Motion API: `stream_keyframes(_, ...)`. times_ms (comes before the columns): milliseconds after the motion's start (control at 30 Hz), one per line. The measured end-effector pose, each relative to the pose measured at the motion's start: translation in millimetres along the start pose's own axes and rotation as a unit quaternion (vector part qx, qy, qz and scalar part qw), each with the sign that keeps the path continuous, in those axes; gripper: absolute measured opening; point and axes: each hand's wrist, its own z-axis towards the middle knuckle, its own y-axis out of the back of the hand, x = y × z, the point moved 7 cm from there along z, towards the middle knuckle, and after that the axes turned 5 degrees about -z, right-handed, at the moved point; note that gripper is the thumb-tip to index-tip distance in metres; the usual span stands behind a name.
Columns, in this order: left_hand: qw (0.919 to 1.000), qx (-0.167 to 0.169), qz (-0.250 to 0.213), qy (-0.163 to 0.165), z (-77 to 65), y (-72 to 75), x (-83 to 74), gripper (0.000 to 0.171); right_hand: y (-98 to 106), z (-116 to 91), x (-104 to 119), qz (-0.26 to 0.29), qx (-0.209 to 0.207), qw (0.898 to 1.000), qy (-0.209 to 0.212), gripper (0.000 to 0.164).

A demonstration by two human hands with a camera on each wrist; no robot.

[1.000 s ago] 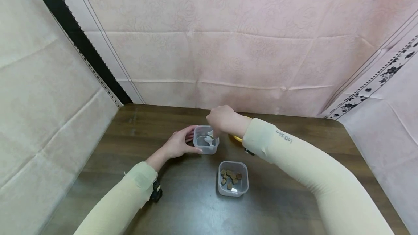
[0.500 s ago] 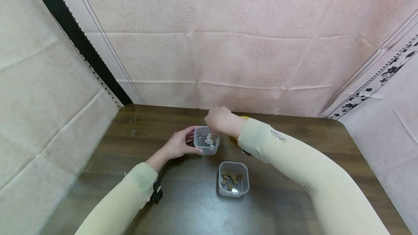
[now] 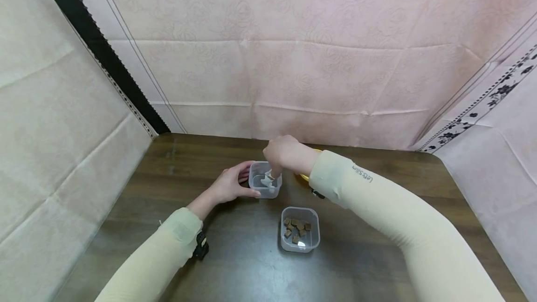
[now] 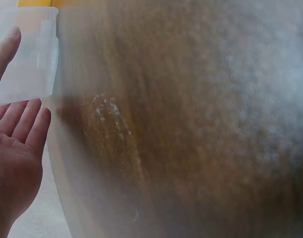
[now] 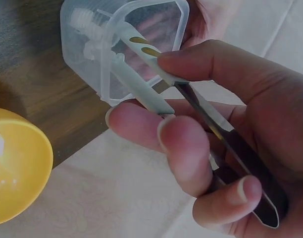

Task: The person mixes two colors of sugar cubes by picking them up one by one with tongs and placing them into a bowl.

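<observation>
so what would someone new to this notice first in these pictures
Probably the dark, shiny tongs with pale, gold-marked ends, gripped in the right hand and reaching into the clear square plastic tub that the left hand steadies. Next, likely the bright yellow round bowl just right of that tub, and the small brown cubes in a second clear plastic tub, lower in the head view.

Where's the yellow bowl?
The yellow bowl is at the left edge of the right wrist view. In the head view, it's mostly hidden behind the right wrist, right of the clear tub the left hand holds.
</observation>
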Motion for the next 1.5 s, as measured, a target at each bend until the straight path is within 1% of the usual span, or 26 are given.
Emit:
stream_keyframes(133, 1.0000, -0.001, 0.001, -0.001, -0.3, 0.5, -0.3, 0.089, -2.2, -0.8, -0.3, -0.001, 0.001, 1.000, -0.001, 0.032)
stream_keyframes(300, 1.0000, -0.001, 0.002, 0.000, -0.2, 0.6, 1.2, 0.090, -6.0, 1.0, 1.0, -0.005, 0.008, 1.000, -0.009, 0.034)
stream_keyframes(467, 0.9999, -0.003, 0.004, 0.011, 0.6, 0.2, 4.5, 0.091, -6.8, 2.5, 4.6, -0.016, 0.007, 1.000, -0.006, 0.034)
stream_keyframes(733, 1.0000, -0.002, 0.000, 0.001, 0.0, -0.3, 4.2, 0.090, -8.9, 6.3, 6.6, -0.018, 0.011, 1.000, 0.001, 0.034)
stream_keyframes(867, 1.0000, -0.001, -0.002, 0.003, 0.3, -0.4, 4.8, 0.090, -10.1, 6.3, 5.4, -0.007, 0.018, 1.000, 0.002, 0.034)
stream_keyframes(1000, 1.0000, -0.002, 0.000, 0.004, 0.3, -0.1, 4.6, 0.090, -11.5, 5.5, 3.2, 0.008, 0.019, 1.000, 0.004, 0.031)
stream_keyframes(1167, 1.0000, -0.001, -0.005, -0.007, 0.8, 0.1, 3.3, 0.090, -11.8, 3.2, 0.5, 0.018, 0.024, 1.000, 0.011, 0.029)
stream_keyframes(1267, 0.9999, 0.000, -0.008, -0.014, 1.4, -0.2, 3.3, 0.089, -10.0, 1.8, -2.3, 0.038, 0.030, 0.999, 0.013, 0.030)
stream_keyframes(1400, 0.9999, 0.002, -0.007, -0.015, 1.7, -0.5, 4.0, 0.089, -5.6, -2.3, -8.4, 0.066, 0.031, 0.997, 0.016, 0.025)
stream_keyframes(1500, 0.9999, 0.001, -0.006, -0.012, 1.8, -0.3, 4.4, 0.089, -1.4, -6.5, -13.8, 0.066, 0.021, 0.997, 0.027, 0.026)
